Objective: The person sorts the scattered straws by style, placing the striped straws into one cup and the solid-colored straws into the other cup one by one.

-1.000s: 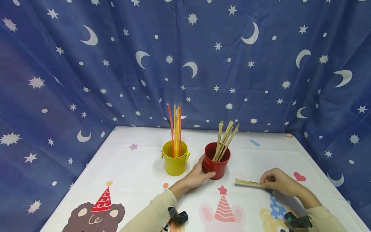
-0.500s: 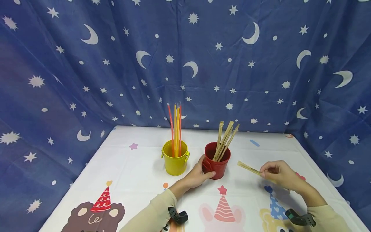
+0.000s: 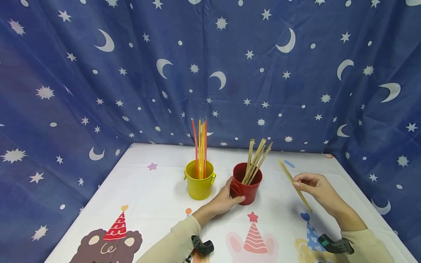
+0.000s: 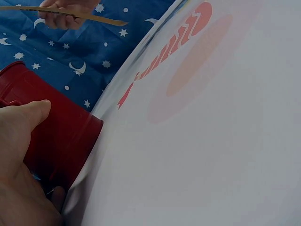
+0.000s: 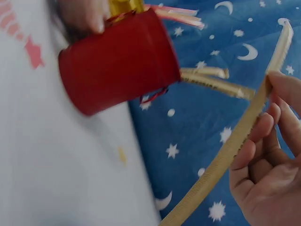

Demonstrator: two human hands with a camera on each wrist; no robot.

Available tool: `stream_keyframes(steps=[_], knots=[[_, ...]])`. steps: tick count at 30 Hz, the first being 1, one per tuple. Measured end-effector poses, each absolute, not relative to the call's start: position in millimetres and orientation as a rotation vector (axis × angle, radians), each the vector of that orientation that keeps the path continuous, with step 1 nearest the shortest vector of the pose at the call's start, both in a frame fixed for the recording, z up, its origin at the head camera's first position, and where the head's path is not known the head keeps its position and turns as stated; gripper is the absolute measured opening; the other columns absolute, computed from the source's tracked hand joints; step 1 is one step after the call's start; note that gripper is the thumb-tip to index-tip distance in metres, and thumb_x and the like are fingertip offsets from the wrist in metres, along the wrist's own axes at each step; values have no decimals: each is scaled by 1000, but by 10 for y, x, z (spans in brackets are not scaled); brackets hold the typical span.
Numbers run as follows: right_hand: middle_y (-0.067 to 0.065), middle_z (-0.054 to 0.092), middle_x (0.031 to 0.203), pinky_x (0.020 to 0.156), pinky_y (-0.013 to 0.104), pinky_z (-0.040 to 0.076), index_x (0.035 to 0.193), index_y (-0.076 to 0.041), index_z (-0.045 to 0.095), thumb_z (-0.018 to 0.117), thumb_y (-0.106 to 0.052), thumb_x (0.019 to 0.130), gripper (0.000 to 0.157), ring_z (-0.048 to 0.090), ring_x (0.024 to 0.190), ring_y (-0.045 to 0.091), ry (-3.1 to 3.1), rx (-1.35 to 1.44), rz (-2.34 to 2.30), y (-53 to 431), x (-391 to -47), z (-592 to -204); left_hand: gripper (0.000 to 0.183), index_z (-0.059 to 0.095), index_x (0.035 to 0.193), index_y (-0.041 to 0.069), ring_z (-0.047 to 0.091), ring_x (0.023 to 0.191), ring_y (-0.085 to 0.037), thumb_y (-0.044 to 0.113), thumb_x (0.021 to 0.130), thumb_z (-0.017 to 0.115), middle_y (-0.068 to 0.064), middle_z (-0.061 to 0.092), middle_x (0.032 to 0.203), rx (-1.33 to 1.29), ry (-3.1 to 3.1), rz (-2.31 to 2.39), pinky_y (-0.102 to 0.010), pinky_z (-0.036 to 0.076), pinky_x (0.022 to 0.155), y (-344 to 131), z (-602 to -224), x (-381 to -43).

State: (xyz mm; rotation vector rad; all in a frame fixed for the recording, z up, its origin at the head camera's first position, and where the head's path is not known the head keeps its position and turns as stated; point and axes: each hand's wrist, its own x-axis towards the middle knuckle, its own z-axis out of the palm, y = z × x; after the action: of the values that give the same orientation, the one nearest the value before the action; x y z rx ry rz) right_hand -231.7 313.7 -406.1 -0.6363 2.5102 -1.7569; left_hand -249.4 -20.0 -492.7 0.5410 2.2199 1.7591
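In the head view my left hand (image 3: 218,202) holds a small red bucket (image 3: 249,193) by its near left side, thumb across the front. The bucket stands upright and holds several narrow brown paper-wrapped sticks (image 3: 260,160) that lean to the right. To the right of it, my right hand (image 3: 316,188) pinches one more brown paper-wrapped stick (image 3: 288,175) between thumb and fingers near its middle, raised above the table and slanting. The right wrist view shows this long flat paper-wrapped stick (image 5: 225,153), slightly bent, with small dark print along one edge.
Left of the red bucket stands a yellow bucket (image 3: 199,188) with several tall red and yellow straws (image 3: 201,149) in it. A white cloth with party animal prints covers the table (image 3: 158,190). A blue moon-and-star curtain (image 3: 184,91) hangs behind and at the sides.
My right hand has lifted the paper-wrapped stick off the table and turned it from nearly level to steeply slanted, its far end pointing back. The left hand and red bucket stay in place.
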Motion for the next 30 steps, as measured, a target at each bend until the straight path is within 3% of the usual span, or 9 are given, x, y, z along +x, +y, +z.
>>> stream_keyframes(steps=[10, 30], knots=[[-10, 71, 92, 84, 14, 55, 101, -17, 74, 51, 5, 101, 32, 64, 85, 3, 2102, -609, -2269, 2886, -2350, -3916, 82, 18, 161, 13, 32, 152, -25, 25, 96, 66, -6, 37, 162, 542, 2231, 1745, -53, 26, 128, -197, -4927, -2481], [-4, 74, 91, 78, 20, 54, 100, -12, 74, 46, 0, 105, 31, 66, 80, 9, 1586, -627, -2674, 2379, -2539, -3608, 81, 17, 161, 13, 36, 149, -23, 25, 96, 66, -6, 39, 160, 561, 2243, 1747, -51, 27, 127, -197, -4952, -2513]])
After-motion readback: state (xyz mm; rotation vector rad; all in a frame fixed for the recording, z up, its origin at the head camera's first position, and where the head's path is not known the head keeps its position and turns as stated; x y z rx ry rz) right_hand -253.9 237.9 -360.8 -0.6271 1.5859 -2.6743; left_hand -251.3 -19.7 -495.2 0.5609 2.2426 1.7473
